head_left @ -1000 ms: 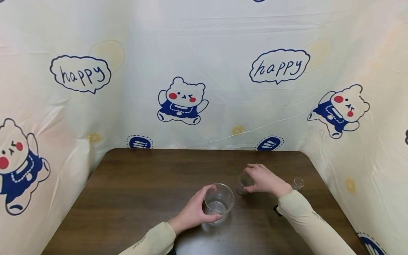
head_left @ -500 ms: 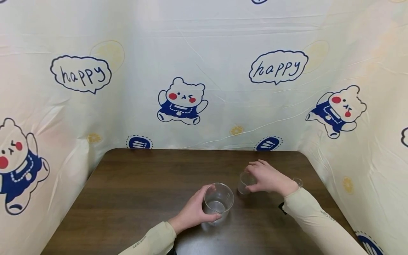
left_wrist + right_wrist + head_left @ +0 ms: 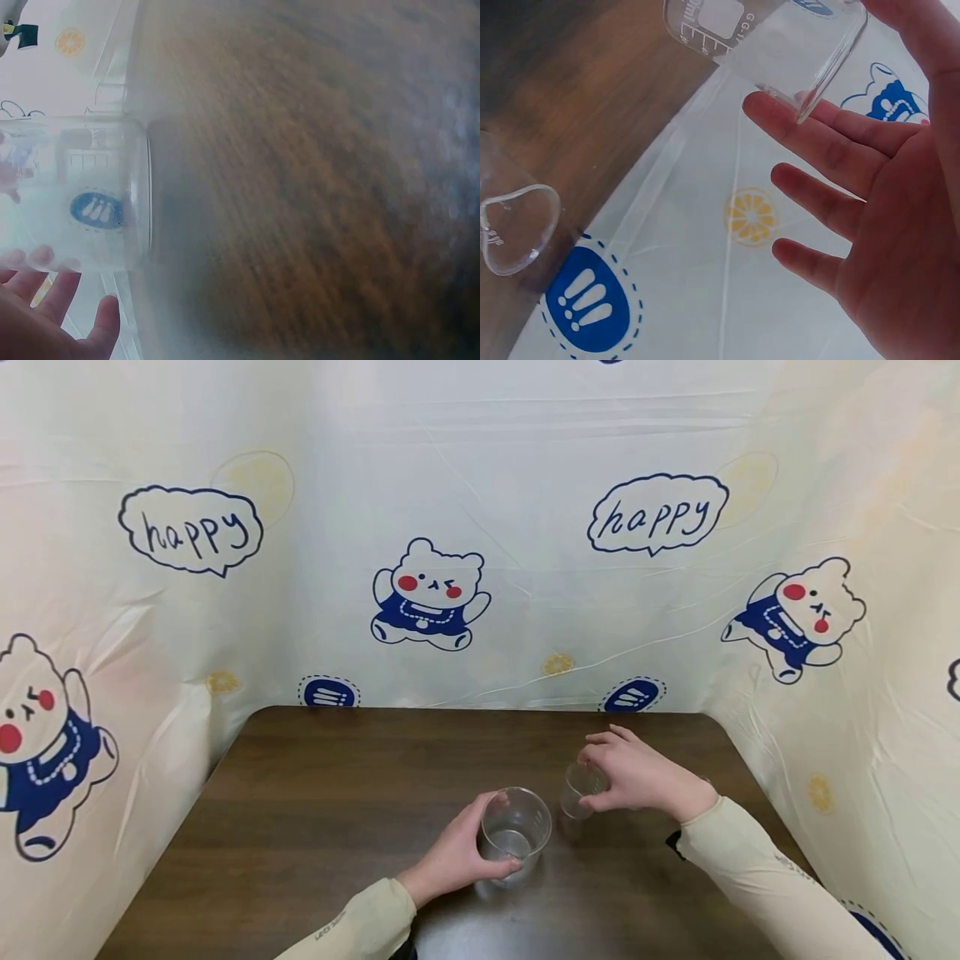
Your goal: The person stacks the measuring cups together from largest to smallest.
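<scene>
My left hand [image 3: 450, 856] grips the side of a large clear glass beaker [image 3: 517, 839], thumb at the near side and fingers round the far side. The beaker stands upright on the brown table [image 3: 337, 793]; in the left wrist view its base [image 3: 139, 195] meets the wood. To the right, my right hand [image 3: 645, 772] pinches a smaller clear beaker [image 3: 576, 793] near its rim between thumb and fingers. White scale marks show on that small beaker [image 3: 727, 34] in the right wrist view, where the other fingers [image 3: 817, 195] are spread away from it.
Another small clear glass vessel [image 3: 525, 217] with a pouring lip stands on the table; in the head view my right wrist mostly hides it. A pale printed curtain [image 3: 525, 635] encloses the table's back and sides.
My right hand and forearm have shifted a little to the right, bringing the small beaker slightly along. The left hand and the large beaker have stayed in place.
</scene>
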Tool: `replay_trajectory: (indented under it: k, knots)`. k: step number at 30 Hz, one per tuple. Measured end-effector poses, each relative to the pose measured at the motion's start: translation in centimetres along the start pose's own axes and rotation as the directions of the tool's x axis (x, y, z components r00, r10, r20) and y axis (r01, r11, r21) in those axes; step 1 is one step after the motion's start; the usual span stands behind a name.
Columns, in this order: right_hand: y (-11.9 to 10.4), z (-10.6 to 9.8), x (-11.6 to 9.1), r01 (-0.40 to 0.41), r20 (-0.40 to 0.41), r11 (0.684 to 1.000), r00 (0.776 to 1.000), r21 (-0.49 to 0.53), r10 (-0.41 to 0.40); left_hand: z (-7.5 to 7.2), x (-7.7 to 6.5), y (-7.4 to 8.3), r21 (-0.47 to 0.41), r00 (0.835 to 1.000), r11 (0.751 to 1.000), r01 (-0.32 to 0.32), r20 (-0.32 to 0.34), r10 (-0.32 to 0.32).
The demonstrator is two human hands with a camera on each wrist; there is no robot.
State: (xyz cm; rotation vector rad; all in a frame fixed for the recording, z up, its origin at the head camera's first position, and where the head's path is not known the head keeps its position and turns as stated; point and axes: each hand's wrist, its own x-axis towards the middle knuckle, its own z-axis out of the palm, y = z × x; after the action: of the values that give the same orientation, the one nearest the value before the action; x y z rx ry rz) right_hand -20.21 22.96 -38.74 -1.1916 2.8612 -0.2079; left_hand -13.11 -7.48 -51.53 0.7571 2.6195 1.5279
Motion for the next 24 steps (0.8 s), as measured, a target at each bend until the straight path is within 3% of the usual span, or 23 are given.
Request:
replay_trajectory:
  k: [12,24]
  knots:
    - [-1.3,-2.1,0.1,0.043,-0.019,0.999,0.999,-0.021,-0.044,0.2,0.1,-0.2,-0.003,1.0,1.0,0.0,-0.004,0.0]
    - [-2.6,-3.4,0.7,0.131,-0.076,0.988,0.988,-0.077,-0.136,0.0,0.2,0.0,0.007,1.0,1.0,0.002,0.011,-0.002]
